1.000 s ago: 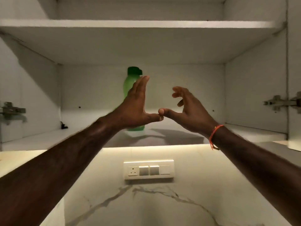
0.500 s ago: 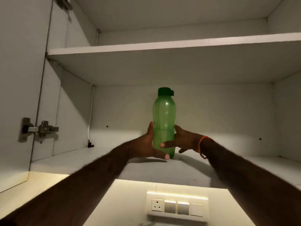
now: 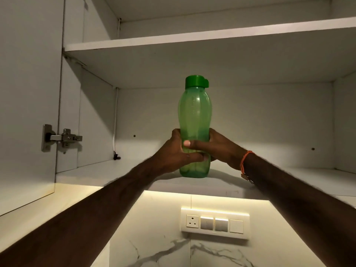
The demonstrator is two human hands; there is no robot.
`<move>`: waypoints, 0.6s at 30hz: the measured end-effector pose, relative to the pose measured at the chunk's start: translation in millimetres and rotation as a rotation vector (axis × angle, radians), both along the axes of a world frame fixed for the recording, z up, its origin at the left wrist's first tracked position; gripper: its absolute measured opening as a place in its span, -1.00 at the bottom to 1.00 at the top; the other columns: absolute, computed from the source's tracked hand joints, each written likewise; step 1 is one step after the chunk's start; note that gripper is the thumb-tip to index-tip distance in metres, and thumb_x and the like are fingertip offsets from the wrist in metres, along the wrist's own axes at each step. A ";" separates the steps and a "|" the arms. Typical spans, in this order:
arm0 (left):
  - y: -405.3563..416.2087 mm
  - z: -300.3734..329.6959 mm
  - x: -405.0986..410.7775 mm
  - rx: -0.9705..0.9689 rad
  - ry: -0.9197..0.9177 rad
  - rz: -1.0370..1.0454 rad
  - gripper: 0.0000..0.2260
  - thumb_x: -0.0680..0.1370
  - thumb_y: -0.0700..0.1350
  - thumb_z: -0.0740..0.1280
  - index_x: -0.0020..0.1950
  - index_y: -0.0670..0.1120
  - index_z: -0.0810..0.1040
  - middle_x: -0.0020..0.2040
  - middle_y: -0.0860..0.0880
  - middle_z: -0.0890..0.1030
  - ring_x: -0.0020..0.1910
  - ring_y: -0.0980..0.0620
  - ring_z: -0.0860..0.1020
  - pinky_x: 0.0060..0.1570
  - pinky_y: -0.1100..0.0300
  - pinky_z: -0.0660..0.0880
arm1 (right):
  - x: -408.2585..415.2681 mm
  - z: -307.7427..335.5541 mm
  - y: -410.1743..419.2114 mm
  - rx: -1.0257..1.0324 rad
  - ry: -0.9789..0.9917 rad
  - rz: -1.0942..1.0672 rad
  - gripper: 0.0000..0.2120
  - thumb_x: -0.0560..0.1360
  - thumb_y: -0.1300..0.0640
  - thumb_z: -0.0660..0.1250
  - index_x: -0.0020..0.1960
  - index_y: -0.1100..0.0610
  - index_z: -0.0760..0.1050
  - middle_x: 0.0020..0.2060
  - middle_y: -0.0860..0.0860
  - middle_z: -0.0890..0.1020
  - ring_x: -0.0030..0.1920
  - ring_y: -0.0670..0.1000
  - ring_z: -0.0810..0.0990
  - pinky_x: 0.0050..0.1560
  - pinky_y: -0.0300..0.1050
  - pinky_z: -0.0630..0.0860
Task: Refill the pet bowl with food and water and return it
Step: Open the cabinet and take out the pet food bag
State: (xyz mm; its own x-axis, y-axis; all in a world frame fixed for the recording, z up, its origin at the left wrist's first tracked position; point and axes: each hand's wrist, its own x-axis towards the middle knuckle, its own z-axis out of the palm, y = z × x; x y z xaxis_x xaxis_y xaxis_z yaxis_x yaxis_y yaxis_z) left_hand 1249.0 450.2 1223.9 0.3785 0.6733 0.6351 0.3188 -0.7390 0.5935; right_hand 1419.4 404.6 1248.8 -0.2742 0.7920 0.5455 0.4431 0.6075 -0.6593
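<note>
A translucent green bottle (image 3: pixel 194 112) with a darker green cap stands upright on the lower shelf (image 3: pixel 92 174) of an open white wall cabinet. My left hand (image 3: pixel 173 153) wraps its lower half from the left, thumb across the front. From the right, my right hand (image 3: pixel 217 147) grips the same part, its thumb lying over the front above the left thumb; an orange thread circles that wrist. The bottle's base looks to be touching the shelf. No pet bowl is in view.
An upper shelf (image 3: pixel 192 38) spans the cabinet above the bottle. The open left door (image 3: pixel 28 93) carries a metal hinge (image 3: pixel 61 138). Below the cabinet, a lit marble wall holds a socket and switch panel (image 3: pixel 214 222).
Both hands went from open in front of the bottle to closed around its lower half. The view has drawn nearer and tilted, so the bottle now looks larger.
</note>
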 end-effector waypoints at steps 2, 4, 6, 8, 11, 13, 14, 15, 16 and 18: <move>-13.5 -1.8 -10.1 0.016 -0.029 0.012 -0.08 0.31 0.10 0.65 0.48 -0.09 0.21 0.25 0.04 0.56 0.21 0.05 0.61 0.13 0.06 0.66 | -11.9 -2.9 -15.3 0.024 0.065 0.056 -0.75 0.56 0.14 0.46 0.23 0.04 0.58 0.00 0.02 0.76 -0.04 -0.04 0.76 -0.18 -0.21 0.65; -30.6 -4.3 -23.0 0.030 -0.052 0.011 -0.05 0.22 0.20 0.62 0.47 -0.06 0.26 0.25 0.05 0.58 0.18 0.07 0.63 0.10 0.06 0.67 | -23.5 -5.8 -29.7 0.040 0.095 0.092 -0.74 0.56 0.14 0.46 0.23 0.05 0.58 0.00 0.02 0.76 -0.05 -0.06 0.76 -0.19 -0.26 0.62; -49.4 -6.7 -37.3 0.058 -0.072 0.030 -0.07 0.19 0.23 0.60 0.45 -0.02 0.31 0.22 0.09 0.60 0.14 0.12 0.65 0.09 0.06 0.67 | -35.8 -8.1 -44.3 0.059 0.108 0.123 -0.69 0.55 0.10 0.47 0.27 0.07 0.58 0.04 0.04 0.76 0.01 -0.02 0.76 -0.14 -0.22 0.64; -67.8 -10.5 -50.4 0.091 -0.102 0.054 -0.13 0.20 0.21 0.62 0.42 0.01 0.36 0.20 0.12 0.64 0.10 0.17 0.67 0.08 0.04 0.68 | -47.3 -10.6 -57.9 0.093 0.109 0.142 -0.68 0.53 0.08 0.48 0.27 0.06 0.59 0.05 0.02 0.76 0.04 -0.01 0.75 -0.07 -0.15 0.66; -94.7 -17.4 -67.5 0.128 -0.125 0.067 -0.14 0.21 0.17 0.63 0.42 0.04 0.36 0.19 0.11 0.65 0.11 0.17 0.68 0.07 0.03 0.68 | -62.8 -15.8 -79.1 0.148 0.103 0.161 -0.58 0.45 0.00 0.53 0.28 0.00 0.56 0.06 -0.06 0.75 0.03 -0.07 0.75 -0.04 -0.19 0.67; -112.1 -25.2 -79.2 0.138 -0.123 0.071 -0.14 0.20 0.17 0.62 0.42 0.05 0.36 0.19 0.12 0.65 0.12 0.16 0.67 0.07 0.05 0.68 | -72.4 -23.5 -89.5 0.174 0.084 0.147 -0.41 0.37 -0.12 0.56 0.34 -0.02 0.51 0.10 -0.09 0.73 0.05 -0.10 0.74 0.01 -0.14 0.68; -119.6 -30.4 -84.8 0.137 -0.120 0.070 -0.15 0.20 0.18 0.63 0.41 0.06 0.37 0.19 0.12 0.65 0.13 0.16 0.67 0.08 0.05 0.67 | -76.3 -29.3 -93.0 0.174 0.077 0.144 -0.35 0.34 -0.15 0.58 0.36 -0.03 0.49 0.11 -0.09 0.73 0.06 -0.09 0.74 0.06 -0.09 0.68; -127.1 -38.5 -90.8 0.128 -0.115 0.075 -0.15 0.20 0.19 0.63 0.41 0.06 0.38 0.20 0.12 0.65 0.14 0.15 0.67 0.09 0.05 0.66 | -80.6 -37.8 -96.3 0.162 0.076 0.148 -0.33 0.33 -0.17 0.60 0.37 -0.04 0.49 0.12 -0.09 0.72 0.08 -0.08 0.73 0.09 -0.04 0.68; -134.1 -47.7 -96.4 0.120 -0.111 0.083 -0.15 0.20 0.20 0.63 0.40 0.07 0.38 0.19 0.13 0.66 0.15 0.16 0.66 0.10 0.07 0.65 | -84.4 -47.4 -99.5 0.147 0.080 0.155 -0.31 0.32 -0.19 0.61 0.37 -0.05 0.49 0.13 -0.09 0.72 0.09 -0.07 0.73 0.12 0.00 0.67; -147.9 -73.3 -107.0 0.094 -0.101 0.104 -0.16 0.19 0.22 0.62 0.39 0.07 0.40 0.18 0.17 0.66 0.15 0.20 0.65 0.10 0.14 0.63 | -91.7 -72.9 -105.9 0.113 0.090 0.152 -0.28 0.27 -0.26 0.61 0.35 -0.09 0.49 0.13 -0.10 0.72 0.11 -0.06 0.72 0.17 0.06 0.64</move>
State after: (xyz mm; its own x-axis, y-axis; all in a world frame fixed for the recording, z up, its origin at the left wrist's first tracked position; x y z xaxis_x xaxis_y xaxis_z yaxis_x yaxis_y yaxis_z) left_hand 1142.1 302.3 1150.5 0.2406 0.6412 0.7287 0.3388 -0.7590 0.5560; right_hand 1327.7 298.7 1175.9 -0.3316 0.6778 0.6562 0.2830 0.7350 -0.6162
